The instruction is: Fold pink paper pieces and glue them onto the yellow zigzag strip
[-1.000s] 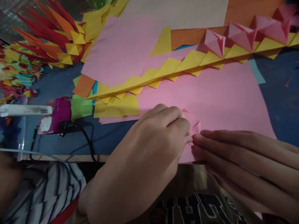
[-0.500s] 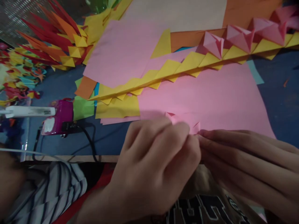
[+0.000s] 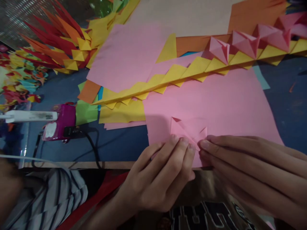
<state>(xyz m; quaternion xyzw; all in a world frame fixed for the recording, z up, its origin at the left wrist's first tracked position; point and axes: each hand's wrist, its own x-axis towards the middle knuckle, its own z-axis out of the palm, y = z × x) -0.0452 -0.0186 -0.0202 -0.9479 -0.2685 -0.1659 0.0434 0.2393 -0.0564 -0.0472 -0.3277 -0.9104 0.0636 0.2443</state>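
Observation:
A small folded pink paper piece [image 3: 188, 129] lies on a large pink sheet [image 3: 216, 102] near the table's front edge. My left hand [image 3: 158, 175] has its fingers together, the tips pressing the piece's lower left edge. My right hand [image 3: 249, 172] lies stretched out from the right, fingertips pressing the piece's lower right corner. Both hands' fingertips nearly meet at the fold.
A long chain of yellow folded units [image 3: 182, 75] topped with pink folded units [image 3: 242, 43] runs diagonally above. Loose pink, yellow and orange sheets lie behind. A magenta device [image 3: 59, 123] with a black cable sits left. Red and orange paper spikes [image 3: 52, 35] fill the far left. A striped sleeve [image 3: 48, 198] shows at lower left.
My left hand has drawn back toward me, uncovering the small folded pink piece; its fingertips now press the near edge. My right hand has barely moved.

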